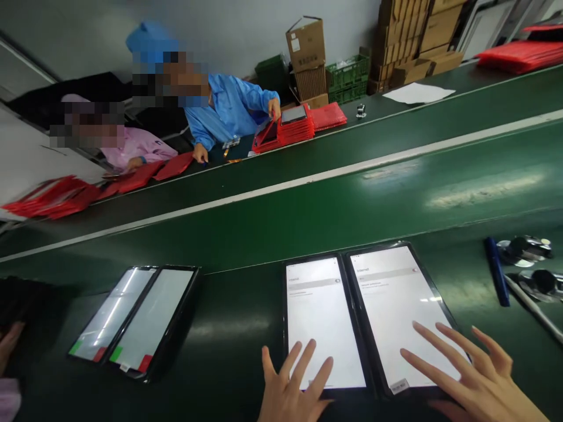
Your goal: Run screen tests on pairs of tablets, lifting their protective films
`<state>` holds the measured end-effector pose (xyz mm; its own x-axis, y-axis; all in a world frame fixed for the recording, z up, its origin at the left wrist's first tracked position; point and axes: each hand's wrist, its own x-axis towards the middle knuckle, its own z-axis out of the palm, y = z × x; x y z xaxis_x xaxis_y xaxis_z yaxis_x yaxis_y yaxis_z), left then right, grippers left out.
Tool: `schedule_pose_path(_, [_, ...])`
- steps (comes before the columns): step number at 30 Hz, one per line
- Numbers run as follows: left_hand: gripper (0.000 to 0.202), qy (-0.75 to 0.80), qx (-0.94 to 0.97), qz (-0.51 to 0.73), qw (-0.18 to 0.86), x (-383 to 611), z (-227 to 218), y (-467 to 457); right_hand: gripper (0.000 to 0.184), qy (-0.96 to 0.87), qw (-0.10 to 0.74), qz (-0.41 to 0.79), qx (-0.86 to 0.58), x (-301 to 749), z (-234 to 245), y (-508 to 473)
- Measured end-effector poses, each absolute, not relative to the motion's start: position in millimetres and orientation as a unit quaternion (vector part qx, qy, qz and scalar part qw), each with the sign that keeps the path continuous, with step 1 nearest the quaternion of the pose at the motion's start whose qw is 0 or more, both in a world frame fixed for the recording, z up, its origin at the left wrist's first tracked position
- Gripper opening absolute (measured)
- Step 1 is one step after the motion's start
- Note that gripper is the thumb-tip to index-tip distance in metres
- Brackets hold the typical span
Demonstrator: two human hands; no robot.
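Observation:
Two tablets lie side by side on the green bench, their lit white screens each headed "Internet". Over the lower part of the left tablet (pixel 319 322) is my left hand (pixel 292 387), fingers spread. My right hand (pixel 479 369), also spread, hovers or rests over the lower right of the right tablet (pixel 396 305); I cannot tell whether the fingertips touch the glass. A small label (pixel 399 386) sits at that tablet's bottom edge. Neither hand holds anything.
Two more tablets (pixel 132 316) with green and red corner marks lie to the left. A blue pen (pixel 497 272) and shiny metal parts (pixel 525 251) are at right. Beyond the green conveyor belt (pixel 264 217), co-workers handle red sleeves (pixel 297 132). Another person's hand (pixel 11 343) shows at far left.

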<state>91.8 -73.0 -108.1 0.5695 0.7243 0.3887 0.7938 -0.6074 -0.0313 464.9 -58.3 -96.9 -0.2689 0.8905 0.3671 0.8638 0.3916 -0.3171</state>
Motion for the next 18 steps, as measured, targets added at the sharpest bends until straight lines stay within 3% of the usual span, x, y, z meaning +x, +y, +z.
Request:
schedule_pose_path(3, [0.062, -0.450, -0.858, -0.188, 0.163, 102.4, -109.2, -34.6, 0.075, -0.831, 0.235, -0.123, -0.489, 457.5, -92.1, -22.9])
schedule_pose_path(5, [0.063, -0.494, -0.827, -0.222, 0.154, 113.6, -105.5, 17.7, 0.073, -0.818, 0.238, -0.163, -0.497, 452.7, -87.7, 22.2])
schedule_pose_path(8, [0.064, -0.576, -0.783, -0.230, 0.039, 136.9, -95.8, 100.6, 0.049, -0.803, 0.261, -0.156, -0.513, 447.7, -84.4, 98.6])
schedule_pose_path(10, [0.055, -0.594, -0.771, -0.230, 0.026, 150.5, -89.8, 139.0, 0.036, -0.788, 0.287, -0.142, -0.526, 446.5, -84.5, 139.8])
schedule_pose_path(14, [0.048, -0.600, -0.766, -0.230, 0.014, 143.0, -79.6, 156.7, 0.047, -0.765, 0.335, -0.140, -0.532, 448.9, -90.7, 159.9])
schedule_pose_path(18, [0.038, -0.656, -0.720, -0.224, 0.017, 56.2, -55.9, 139.2, 0.065, -0.856, 0.269, -0.059, -0.437, 456.2, -112.7, 94.9])
